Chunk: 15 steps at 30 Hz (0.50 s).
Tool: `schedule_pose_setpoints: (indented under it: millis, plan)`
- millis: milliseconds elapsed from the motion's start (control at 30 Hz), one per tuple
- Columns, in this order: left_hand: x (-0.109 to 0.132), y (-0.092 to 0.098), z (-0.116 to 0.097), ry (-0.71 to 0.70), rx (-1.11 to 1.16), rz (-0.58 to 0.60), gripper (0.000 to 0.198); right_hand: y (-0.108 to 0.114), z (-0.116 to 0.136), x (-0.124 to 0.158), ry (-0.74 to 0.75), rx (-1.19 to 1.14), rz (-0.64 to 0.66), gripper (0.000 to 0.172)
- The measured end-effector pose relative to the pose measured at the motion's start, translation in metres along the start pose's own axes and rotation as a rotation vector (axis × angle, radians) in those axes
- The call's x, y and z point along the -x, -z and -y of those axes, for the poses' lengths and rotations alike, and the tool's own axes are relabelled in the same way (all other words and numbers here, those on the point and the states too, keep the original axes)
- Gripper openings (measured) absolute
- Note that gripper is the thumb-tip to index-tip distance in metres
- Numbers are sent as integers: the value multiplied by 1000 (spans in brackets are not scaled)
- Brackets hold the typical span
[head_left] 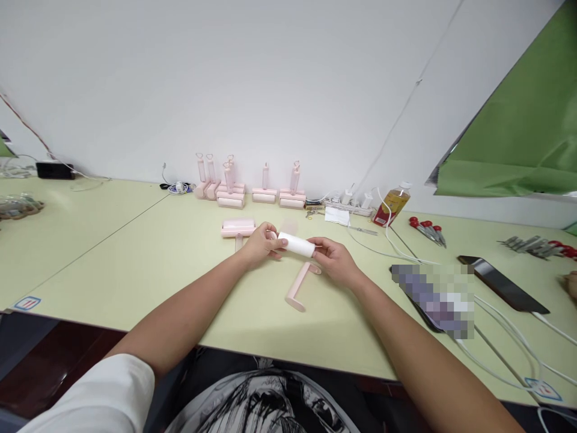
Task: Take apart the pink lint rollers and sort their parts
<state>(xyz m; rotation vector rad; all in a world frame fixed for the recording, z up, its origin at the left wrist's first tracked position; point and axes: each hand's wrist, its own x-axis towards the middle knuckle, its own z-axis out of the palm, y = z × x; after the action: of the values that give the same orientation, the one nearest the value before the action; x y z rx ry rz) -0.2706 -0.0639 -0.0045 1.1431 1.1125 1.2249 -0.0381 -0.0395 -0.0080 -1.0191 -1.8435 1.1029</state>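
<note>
A white paper roll [297,244] is held between both hands above the pale green table [135,264]. My left hand [264,243] grips its left end with closed fingers. My right hand [333,260] closes on its right end and on the top of a pink lint-roller handle [298,287], which slopes down toward me and rests on the table. A complete pink lint roller [238,228] lies just behind my left hand.
Several pink lint rollers [264,191] stand along the wall. To the right lie a power strip [351,205], a bottle of yellow liquid [391,207], red-handled tools [428,230], a dark phone [500,280], white cables [505,337] and a blurred patch. Another person's hand [571,284] shows at the right edge.
</note>
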Motion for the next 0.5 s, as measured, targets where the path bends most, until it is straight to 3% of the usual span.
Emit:
schedule_pose_setpoints:
  millis: [167,367,500]
  plan:
    - [1,0,4,-74,-323,-14,46,-4,-4,-4,-56,-18,-119,40]
    - [3,-3,2,-151,-346,-31,42,-1,-6,-2,2,-45,-45,50]
    - [3,-4,1,-261,-337,-119,39,1,-1,-2,-71,-67,-171,56]
